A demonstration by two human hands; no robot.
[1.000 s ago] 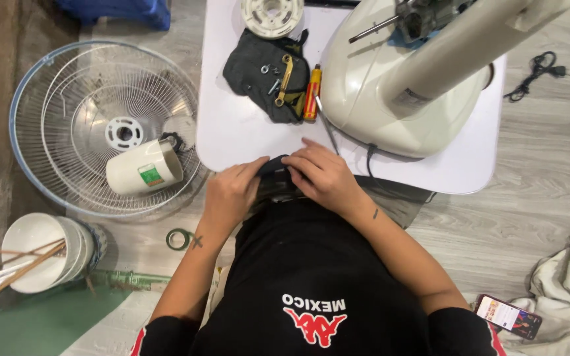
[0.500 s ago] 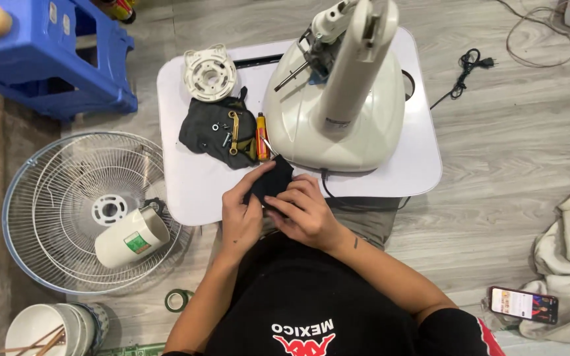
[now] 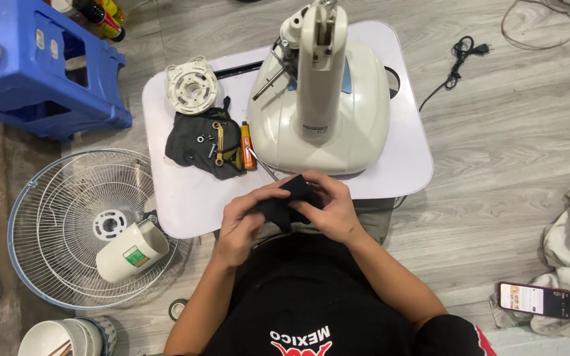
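Note:
Both hands meet at the near edge of a small white table (image 3: 173, 198). My left hand (image 3: 240, 225) and my right hand (image 3: 330, 208) together grip a small black object (image 3: 285, 201), partly covered by the fingers; what it is cannot be told. Just beyond the hands stands a cream fan base with its upright column (image 3: 321, 99). On the table's left lie a dark cloth (image 3: 196, 145) carrying a wrench and small screws, an orange-handled screwdriver (image 3: 248, 145), and a round white fan part (image 3: 192, 84).
A wire fan guard (image 3: 67, 224) lies on the floor at left with a white motor cover (image 3: 130, 250) resting on it. A blue plastic stool (image 3: 34, 72) stands far left. Bowls sit at bottom left. A phone (image 3: 534, 298) and pale cloth lie at right; a black cable at top right.
The view has tilted forward, so the table and fan base sit lower in frame. The hands have risen slightly from the lap to the table edge, still holding the black object.

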